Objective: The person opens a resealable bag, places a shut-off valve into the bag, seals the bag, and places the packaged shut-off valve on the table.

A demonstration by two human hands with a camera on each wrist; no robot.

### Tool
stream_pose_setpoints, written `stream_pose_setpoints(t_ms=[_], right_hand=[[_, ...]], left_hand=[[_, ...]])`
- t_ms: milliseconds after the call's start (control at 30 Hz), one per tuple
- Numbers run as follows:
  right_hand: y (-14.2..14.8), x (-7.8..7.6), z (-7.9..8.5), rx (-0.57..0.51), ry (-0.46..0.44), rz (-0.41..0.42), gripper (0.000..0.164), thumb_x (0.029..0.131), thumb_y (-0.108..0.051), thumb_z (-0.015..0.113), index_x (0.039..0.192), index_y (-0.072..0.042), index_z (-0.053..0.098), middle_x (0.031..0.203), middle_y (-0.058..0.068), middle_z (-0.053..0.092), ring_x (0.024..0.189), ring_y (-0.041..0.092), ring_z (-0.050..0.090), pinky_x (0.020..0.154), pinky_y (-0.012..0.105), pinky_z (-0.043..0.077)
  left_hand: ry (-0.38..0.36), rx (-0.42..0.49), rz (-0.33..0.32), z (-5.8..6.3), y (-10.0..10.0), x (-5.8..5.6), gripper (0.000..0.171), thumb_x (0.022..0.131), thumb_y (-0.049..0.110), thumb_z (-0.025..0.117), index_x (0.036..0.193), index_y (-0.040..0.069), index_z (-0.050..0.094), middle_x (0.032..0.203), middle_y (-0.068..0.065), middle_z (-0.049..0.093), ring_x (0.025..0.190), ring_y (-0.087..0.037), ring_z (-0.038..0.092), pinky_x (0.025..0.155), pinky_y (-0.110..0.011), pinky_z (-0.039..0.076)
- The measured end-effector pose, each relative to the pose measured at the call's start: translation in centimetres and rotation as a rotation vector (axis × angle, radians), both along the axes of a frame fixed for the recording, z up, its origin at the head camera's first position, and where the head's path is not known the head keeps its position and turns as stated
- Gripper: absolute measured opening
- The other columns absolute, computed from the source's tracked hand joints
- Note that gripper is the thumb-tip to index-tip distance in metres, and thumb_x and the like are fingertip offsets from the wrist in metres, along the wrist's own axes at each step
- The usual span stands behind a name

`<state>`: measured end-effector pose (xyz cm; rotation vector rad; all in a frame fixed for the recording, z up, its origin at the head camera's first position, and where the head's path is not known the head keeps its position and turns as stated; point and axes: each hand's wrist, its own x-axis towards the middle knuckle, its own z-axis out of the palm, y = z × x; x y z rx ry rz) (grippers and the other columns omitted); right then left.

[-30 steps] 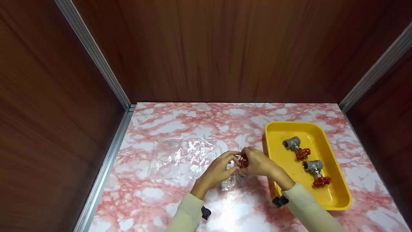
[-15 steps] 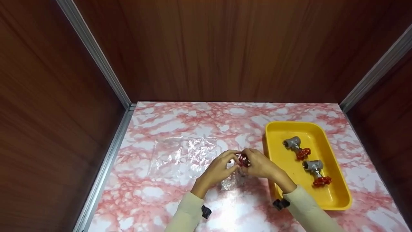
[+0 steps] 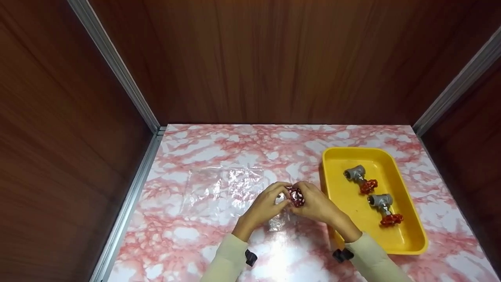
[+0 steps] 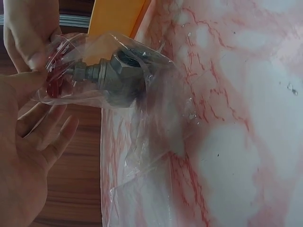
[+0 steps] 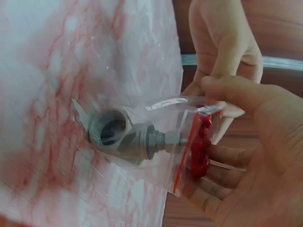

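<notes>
Valve (image 5: 128, 135) in a clear bag (image 4: 163, 97) sits between my left grip (image 3: 264, 203), pinching the plastic's edge, and my right grip (image 3: 319, 203), curled about its red handwheel (image 3: 296, 197). My head feed gives just that wheel; both wrist feeds add the hollow grey metal body (image 4: 120, 78), below the grips. Pale-sleeved forearms (image 3: 228, 256) slant inward. Right of the grips, a smooth yellow tray (image 3: 409, 235) bears two more valves (image 3: 379, 201).
</notes>
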<state>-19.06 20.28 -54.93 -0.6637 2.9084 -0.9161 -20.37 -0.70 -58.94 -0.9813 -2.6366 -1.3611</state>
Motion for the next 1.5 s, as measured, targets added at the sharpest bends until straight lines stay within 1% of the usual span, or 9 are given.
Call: stream_pose_setpoints(t_ms=[200,300,433,600,800,933,1200,1400,1500], right_hand=[[0.0,0.2,-0.5,-0.028,0.055,-0.021,0.055,0.075,-0.003,0.089,0.124,0.002,0.063,0.119,0.020,0.069,0.112,0.038,0.067,0.103,0.056,0.058],[0.0,0.2,-0.6,-0.039,0.050,-0.026,0.056,0.074,-0.001,0.087,0.125,0.001,0.064,0.121,0.020,0.069,0.115,0.039,0.067,0.105,0.057,0.057],[0.2,0.2,-0.7,-0.052,0.035,-0.024,0.056,0.074,0.001,0.086,0.126,0.000,0.064,0.122,0.019,0.070,0.117,0.039,0.067,0.106,0.057,0.057],[0.4,0.2,-0.9,-0.047,0.064,-0.010,0.052,0.076,0.001,0.086,0.123,-0.001,0.065,0.120,0.018,0.071,0.116,0.038,0.067,0.104,0.056,0.057],[0.6,0.1,-1.0,-0.045,0.065,-0.002,0.052,0.077,-0.002,0.087,0.124,-0.001,0.065,0.121,0.018,0.071,0.117,0.039,0.067,0.105,0.056,0.056],[0.9,0.2,-0.9,-0.043,0.066,0.004,0.053,0.078,-0.002,0.087,0.127,-0.001,0.066,0.124,0.019,0.071,0.118,0.040,0.066,0.106,0.058,0.056],[1.2,0.1,-0.9,-0.071,0.106,0.041,0.053,0.080,0.001,0.085,0.130,-0.002,0.069,0.132,0.020,0.070,0.123,0.042,0.064,0.107,0.060,0.054],[1.4,0.2,-1.0,-0.065,0.088,0.034,0.057,0.079,0.001,0.082,0.135,-0.006,0.071,0.134,0.019,0.065,0.124,0.040,0.061,0.106,0.058,0.055],[1.7,0.1,-1.1,-0.049,0.105,0.041,0.057,0.080,0.002,0.083,0.136,-0.008,0.072,0.133,0.020,0.062,0.121,0.038,0.061,0.104,0.055,0.056]], left_hand=[[-0.005,0.008,-0.008,0.0,0.2,-0.1,0.007,0.103,0.020,0.072,0.106,0.015,0.068,0.150,0.001,0.062,0.141,-0.016,0.058,0.114,-0.031,0.052],[-0.052,0.013,0.000,0.1,0.4,-0.2,0.014,0.107,0.022,0.065,0.118,0.014,0.068,0.149,0.001,0.062,0.140,-0.016,0.058,0.112,-0.036,0.054],[-0.104,0.007,0.037,0.4,0.7,-0.5,0.028,0.113,0.024,0.053,0.136,0.013,0.063,0.144,-0.001,0.065,0.136,-0.018,0.061,0.111,-0.041,0.055],[-0.080,-0.049,0.040,0.6,1.0,-1.0,0.033,0.114,0.017,0.046,0.144,0.012,0.059,0.143,-0.005,0.064,0.136,-0.021,0.060,0.114,-0.037,0.052],[-0.041,-0.094,-0.008,0.3,1.5,-1.9,0.040,0.111,0.001,0.044,0.147,0.010,0.057,0.150,-0.005,0.059,0.142,-0.021,0.057,0.123,-0.032,0.044],[-0.061,-0.085,-0.041,-0.1,1.7,-2.4,0.047,0.107,-0.006,0.047,0.149,0.010,0.057,0.152,-0.005,0.059,0.145,-0.022,0.056,0.125,-0.031,0.041],[-0.136,-0.039,-0.023,-0.5,2.2,-2.8,0.039,0.110,0.001,0.048,0.146,0.011,0.059,0.146,-0.007,0.066,0.140,-0.022,0.061,0.121,-0.035,0.046],[-0.120,-0.026,0.002,-0.6,2.0,-3.0,0.029,0.109,0.002,0.052,0.134,0.009,0.066,0.135,-0.007,0.068,0.130,-0.020,0.065,0.115,-0.032,0.051],[-0.108,-0.022,-0.001,-0.7,1.8,-3.1,0.026,0.109,0.002,0.055,0.130,0.009,0.068,0.131,-0.007,0.067,0.125,-0.018,0.065,0.112,-0.031,0.053]])
